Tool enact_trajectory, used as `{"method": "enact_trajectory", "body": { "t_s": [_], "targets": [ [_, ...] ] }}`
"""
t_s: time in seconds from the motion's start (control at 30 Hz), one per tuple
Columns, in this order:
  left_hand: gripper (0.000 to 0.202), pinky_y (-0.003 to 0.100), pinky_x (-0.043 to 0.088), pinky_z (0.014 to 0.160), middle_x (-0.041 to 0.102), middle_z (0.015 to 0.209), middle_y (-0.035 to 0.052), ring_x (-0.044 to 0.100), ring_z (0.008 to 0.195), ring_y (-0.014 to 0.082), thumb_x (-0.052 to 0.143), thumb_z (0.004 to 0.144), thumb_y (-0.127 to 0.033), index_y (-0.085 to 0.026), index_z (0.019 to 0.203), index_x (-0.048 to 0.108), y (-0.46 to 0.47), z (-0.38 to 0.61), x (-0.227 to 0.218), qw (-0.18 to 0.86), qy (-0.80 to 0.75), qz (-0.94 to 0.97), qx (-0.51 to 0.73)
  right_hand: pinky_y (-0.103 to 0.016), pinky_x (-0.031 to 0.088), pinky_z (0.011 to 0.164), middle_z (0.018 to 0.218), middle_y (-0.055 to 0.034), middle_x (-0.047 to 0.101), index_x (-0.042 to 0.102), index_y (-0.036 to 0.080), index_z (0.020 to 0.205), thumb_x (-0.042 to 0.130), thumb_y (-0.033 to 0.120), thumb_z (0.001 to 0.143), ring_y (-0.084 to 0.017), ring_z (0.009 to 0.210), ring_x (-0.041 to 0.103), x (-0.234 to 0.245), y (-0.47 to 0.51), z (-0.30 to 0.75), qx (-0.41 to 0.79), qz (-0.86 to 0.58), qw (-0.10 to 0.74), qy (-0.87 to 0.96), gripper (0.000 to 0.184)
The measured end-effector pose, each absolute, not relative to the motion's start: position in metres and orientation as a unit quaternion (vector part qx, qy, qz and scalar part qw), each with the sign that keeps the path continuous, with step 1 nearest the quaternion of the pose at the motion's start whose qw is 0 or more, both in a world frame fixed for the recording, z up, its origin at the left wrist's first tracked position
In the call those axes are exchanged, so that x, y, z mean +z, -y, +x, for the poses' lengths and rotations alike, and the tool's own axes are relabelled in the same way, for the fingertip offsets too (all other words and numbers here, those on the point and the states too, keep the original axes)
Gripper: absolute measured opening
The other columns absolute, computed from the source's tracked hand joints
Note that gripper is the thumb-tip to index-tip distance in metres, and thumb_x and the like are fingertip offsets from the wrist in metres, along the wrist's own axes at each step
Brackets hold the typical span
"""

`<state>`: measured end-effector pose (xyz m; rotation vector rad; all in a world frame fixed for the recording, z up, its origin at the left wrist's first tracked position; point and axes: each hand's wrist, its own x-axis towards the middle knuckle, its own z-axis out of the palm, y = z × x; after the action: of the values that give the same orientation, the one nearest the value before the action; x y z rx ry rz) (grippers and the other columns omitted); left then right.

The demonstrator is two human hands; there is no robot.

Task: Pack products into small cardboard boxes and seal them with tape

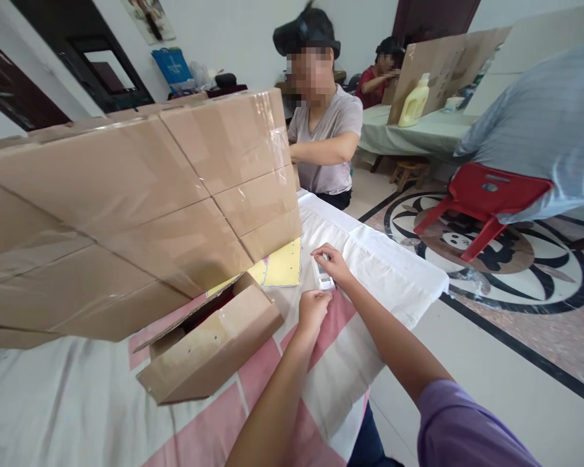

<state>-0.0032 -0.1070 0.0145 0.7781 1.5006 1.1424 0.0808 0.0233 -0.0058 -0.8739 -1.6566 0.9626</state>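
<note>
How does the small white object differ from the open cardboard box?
The white object is white and grey, the cardboard box brown. The white object is far smaller than the box. The white object is at the right hand; the box stands untouched. Both are at the draped table.

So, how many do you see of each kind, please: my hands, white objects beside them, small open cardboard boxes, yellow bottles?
Left hand and right hand: 2
White object: 1
Small open cardboard box: 1
Yellow bottle: 1
Total: 5
</note>
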Motion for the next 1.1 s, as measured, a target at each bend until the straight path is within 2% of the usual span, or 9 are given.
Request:
{"method": "enact_trajectory", "body": {
  "t_s": [0.1,0.2,0.27,0.37,0.5,0.57,0.67,0.87,1.1],
  "targets": [
    [0.032,0.025,0.023,0.05,0.046,0.051,-0.0053,0.032,0.048,0.0081,0.072,0.072,-0.046,-0.016,0.064,0.066,0.12,-0.006,0.024,0.506,-0.595,0.344,0.521,-0.036,0.047,0.086,0.111,-0.0063,0.057,0.071,0.024,0.11,0.06,0.033,0.086,-0.02,0.096,0.058,0.006,-0.01,0.089,0.347,-0.367,0.552,0.664,0.028],
    [0.047,0.027,0.035,0.059,0.035,0.046,-0.0063,0.034,0.049,0.0106,0.053,0.088,-0.057,-0.017,0.067,0.067,0.15,-0.023,0.041,0.483,-0.559,0.356,0.572,-0.038,0.048,0.084,0.111,-0.0062,0.056,0.068,0.027,0.115,0.055,0.031,0.093,-0.02,0.093,0.057,0.026,0.017,0.103,0.281,-0.338,0.622,0.648,0.027],
    [0.058,0.029,0.04,0.067,0.031,0.043,-0.0058,0.034,0.048,0.0121,0.037,0.096,-0.059,-0.018,0.066,0.067,0.175,-0.038,0.053,0.453,-0.544,0.375,0.599,-0.038,0.049,0.079,0.101,-0.0056,0.058,0.07,0.027,0.108,0.055,0.03,0.095,-0.02,0.087,0.057,0.044,0.044,0.11,0.293,-0.288,0.604,0.683,0.02],
    [0.062,0.03,0.039,0.065,0.033,0.044,-0.0042,0.034,0.047,0.0137,0.029,0.1,-0.055,-0.019,0.066,0.067,0.212,-0.061,0.072,0.392,-0.553,0.432,0.594,-0.037,0.05,0.072,0.098,-0.0075,0.062,0.072,0.027,0.106,0.056,0.031,0.097,-0.02,0.083,0.059,0.074,0.093,0.112,0.34,-0.204,0.501,0.769,0.019],
    [0.054,0.03,0.036,0.064,0.046,0.051,-0.0013,0.043,0.052,0.0156,0.029,0.103,-0.043,-0.02,0.077,0.071,0.254,-0.081,0.099,0.281,-0.588,0.578,0.491,-0.036,0.052,0.075,0.101,-0.0085,0.064,0.07,0.027,0.115,0.059,0.033,0.096,-0.021,0.086,0.062,0.112,0.155,0.102,0.307,-0.169,0.363,0.863,0.023],
    [0.05,0.031,0.033,0.065,0.057,0.06,0.0022,0.05,0.059,0.0165,0.029,0.103,-0.035,-0.02,0.078,0.07,0.273,-0.084,0.11,0.209,-0.585,0.649,0.439,-0.034,0.051,0.074,0.096,-0.0074,0.064,0.071,0.026,0.11,0.057,0.032,0.097,-0.02,0.082,0.063,0.126,0.181,0.096,0.268,-0.184,0.326,0.888,0.02],
    [0.048,0.031,0.028,0.06,0.058,0.061,0.0032,0.049,0.057,0.0156,0.03,0.102,-0.031,-0.02,0.07,0.064,0.296,-0.083,0.118,0.136,-0.587,0.681,0.416,-0.031,0.048,0.067,0.086,-0.0047,0.064,0.07,0.025,0.097,0.052,0.03,0.1,-0.017,0.074,0.061,0.139,0.214,0.091,0.241,-0.202,0.287,0.905,0.019],
    [0.043,0.03,0.022,0.056,0.052,0.052,0.0012,0.043,0.05,0.0139,0.044,0.1,-0.033,-0.021,0.059,0.052,0.33,-0.074,0.118,0.074,-0.597,0.686,0.41,-0.029,0.04,0.059,0.077,-0.0025,0.062,0.062,0.023,0.086,0.049,0.023,0.1,-0.016,0.068,0.057,0.137,0.257,0.092,0.171,-0.235,0.288,0.913,0.019],
    [0.037,0.03,0.024,0.055,0.056,0.05,0.0024,0.05,0.049,0.0188,0.056,0.093,-0.04,-0.022,0.061,0.065,0.338,-0.081,0.111,0.12,-0.731,0.55,0.385,-0.031,0.033,0.055,0.078,-0.0034,0.057,0.059,0.023,0.094,0.046,0.018,0.1,-0.016,0.063,0.049,0.132,0.266,0.098,0.019,-0.157,0.281,0.947,0.014]
  ]
}}
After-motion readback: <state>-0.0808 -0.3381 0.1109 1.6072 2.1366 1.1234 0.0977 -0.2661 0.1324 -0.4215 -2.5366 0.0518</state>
